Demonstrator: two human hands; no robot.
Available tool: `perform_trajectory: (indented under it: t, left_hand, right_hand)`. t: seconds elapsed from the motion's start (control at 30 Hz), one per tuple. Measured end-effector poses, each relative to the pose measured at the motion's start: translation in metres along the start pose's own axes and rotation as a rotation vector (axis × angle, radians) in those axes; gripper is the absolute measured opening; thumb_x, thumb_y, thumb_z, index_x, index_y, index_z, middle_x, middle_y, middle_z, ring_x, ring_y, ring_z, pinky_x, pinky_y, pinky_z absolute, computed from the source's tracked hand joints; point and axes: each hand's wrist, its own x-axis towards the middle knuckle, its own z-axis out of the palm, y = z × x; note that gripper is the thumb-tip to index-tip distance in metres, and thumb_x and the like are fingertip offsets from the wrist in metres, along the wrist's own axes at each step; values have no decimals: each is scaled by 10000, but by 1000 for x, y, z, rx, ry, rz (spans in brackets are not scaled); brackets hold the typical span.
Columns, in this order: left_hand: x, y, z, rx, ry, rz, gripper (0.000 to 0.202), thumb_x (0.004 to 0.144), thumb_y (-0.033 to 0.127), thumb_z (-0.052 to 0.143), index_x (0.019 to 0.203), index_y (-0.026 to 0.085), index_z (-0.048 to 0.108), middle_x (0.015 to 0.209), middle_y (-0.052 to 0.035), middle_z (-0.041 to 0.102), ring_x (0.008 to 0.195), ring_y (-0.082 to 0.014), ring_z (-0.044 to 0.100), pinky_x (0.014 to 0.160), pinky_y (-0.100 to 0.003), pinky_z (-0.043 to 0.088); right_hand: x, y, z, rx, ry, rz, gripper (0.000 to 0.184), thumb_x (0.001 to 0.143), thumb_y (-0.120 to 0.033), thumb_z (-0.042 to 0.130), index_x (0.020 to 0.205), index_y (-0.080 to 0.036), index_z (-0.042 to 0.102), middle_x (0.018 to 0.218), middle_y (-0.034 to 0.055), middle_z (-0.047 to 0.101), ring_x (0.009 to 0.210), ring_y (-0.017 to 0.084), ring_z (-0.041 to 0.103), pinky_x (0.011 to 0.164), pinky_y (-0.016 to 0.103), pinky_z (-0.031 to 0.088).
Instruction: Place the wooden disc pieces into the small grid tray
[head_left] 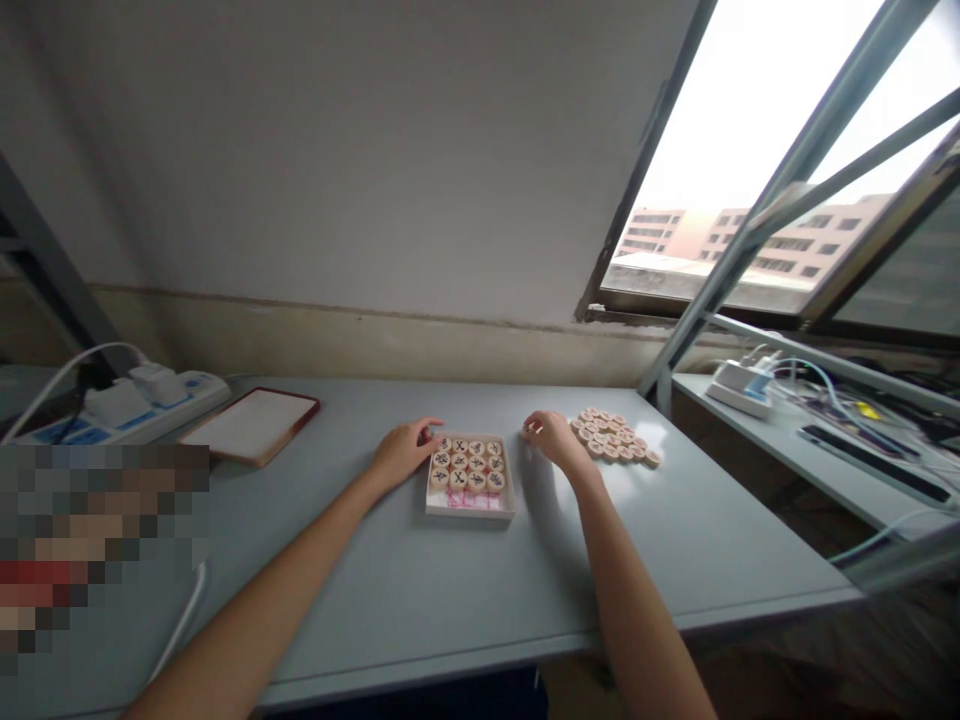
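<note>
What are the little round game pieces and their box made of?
The round pieces look like pale, unpainted wood: tan discs with dark marks on top. The box seems thin card or light wood, with plain pale walls; the picture leaves that open.

Head camera looks forward and down – table (465, 590) close below, wall beyond

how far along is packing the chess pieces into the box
About three rows of round pieces already sit in the box; its near strip is bare. The left hand steadies the box's far corner, the right hand seems to pinch one piece. A pile of loose pieces remains on the table.
</note>
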Motion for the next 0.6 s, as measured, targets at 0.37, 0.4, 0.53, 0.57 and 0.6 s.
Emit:
perform_trajectory:
  t: [0.37,0.4,0.53,0.57,0.6]
  left_hand:
    - [4,-8,-1,-38,86,-41,286,740,287,477,976,176,593,546,21,574,493,-109,491,497,-201,307]
    - [4,-9,0,-52,88,-44,297,739,279,476,998,176,580,526,28,568,475,-108,486,487,-200,301]
    - [5,-11,2,-87,89,-43,301,731,261,480,1006,181,571,513,32,574,468,-112,501,485,-199,306]
    - [5,-11,2,-91,90,-41,297,731,263,481,1002,183,572,516,30,577,473,-114,507,486,-199,310]
    - [5,-12,2,-95,92,-39,295,731,268,482,999,186,574,520,28,581,478,-116,512,487,-200,313]
  right_hand:
    - [-31,-91,11,442,-165,-708,264,703,-164,626,956,-237,643,964,34,621,850,140,563,766,247,409]
    - [-32,-93,13,454,-177,-738,266,700,-157,627,952,-238,643,968,32,624,875,143,561,779,250,406]
    - [-34,-96,12,514,-193,-778,285,702,-160,628,978,-234,627,984,29,623,891,136,558,788,249,407]
    - [-34,-96,10,519,-197,-777,288,705,-158,626,983,-232,623,993,31,621,893,135,557,790,250,406]
    - [-34,-96,9,517,-201,-777,286,707,-154,622,983,-231,622,999,32,618,895,135,556,792,252,405]
